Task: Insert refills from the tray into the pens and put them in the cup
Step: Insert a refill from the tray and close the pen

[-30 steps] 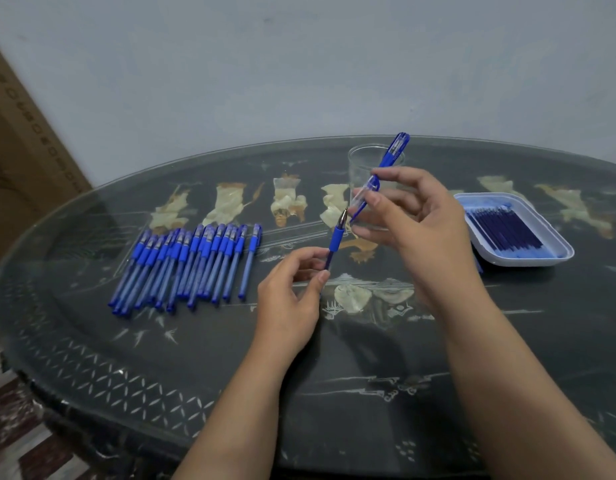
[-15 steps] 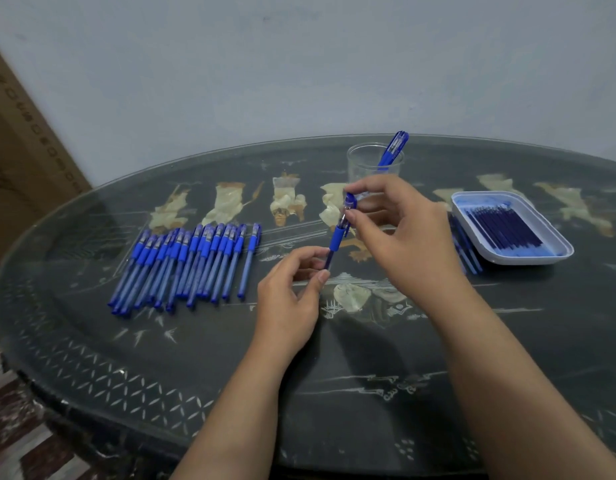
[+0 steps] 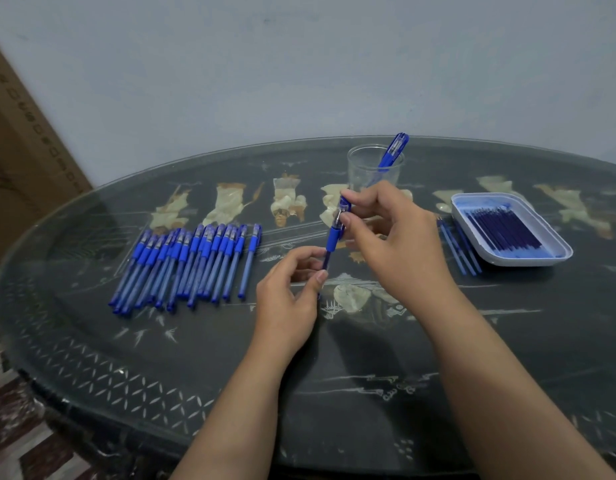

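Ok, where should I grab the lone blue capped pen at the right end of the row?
Pinch the lone blue pen mid-barrel from above, coming from its right: it lies flat, and the gap to the row of blue pens on its left is narrow.

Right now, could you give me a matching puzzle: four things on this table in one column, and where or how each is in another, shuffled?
1 cup
2 tray
3 pen row
4 held pen

A holds dark refills
B lies flat, farthest left
C gripped by left hand and right hand
D has a lone pen leaning inside

Pairs: 1-D, 2-A, 3-B, 4-C
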The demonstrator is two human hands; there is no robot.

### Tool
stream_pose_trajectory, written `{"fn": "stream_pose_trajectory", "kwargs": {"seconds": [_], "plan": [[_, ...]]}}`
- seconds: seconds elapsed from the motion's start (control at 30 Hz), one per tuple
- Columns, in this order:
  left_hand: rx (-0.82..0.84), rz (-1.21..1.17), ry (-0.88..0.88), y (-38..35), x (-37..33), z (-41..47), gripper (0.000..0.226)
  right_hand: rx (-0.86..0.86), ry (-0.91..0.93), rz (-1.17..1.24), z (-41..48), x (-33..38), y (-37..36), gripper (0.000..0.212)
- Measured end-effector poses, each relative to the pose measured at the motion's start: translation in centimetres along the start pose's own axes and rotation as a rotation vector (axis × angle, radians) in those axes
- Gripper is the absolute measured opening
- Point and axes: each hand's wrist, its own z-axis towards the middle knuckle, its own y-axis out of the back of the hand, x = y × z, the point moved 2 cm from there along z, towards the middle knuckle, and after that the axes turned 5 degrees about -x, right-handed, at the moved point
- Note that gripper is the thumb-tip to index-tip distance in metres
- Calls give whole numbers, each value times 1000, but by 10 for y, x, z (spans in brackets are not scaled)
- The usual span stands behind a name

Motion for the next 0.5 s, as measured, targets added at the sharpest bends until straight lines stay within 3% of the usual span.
{"fn": "stream_pose_trajectory", "kwargs": {"seconds": [0.13, 0.5], "plan": [[0, -2, 15, 1, 0, 0, 43, -1, 3, -24, 0, -1, -1, 12], [6, 13, 9, 2, -1, -1, 40, -12, 75, -102, -3, 0, -5, 9]]}}
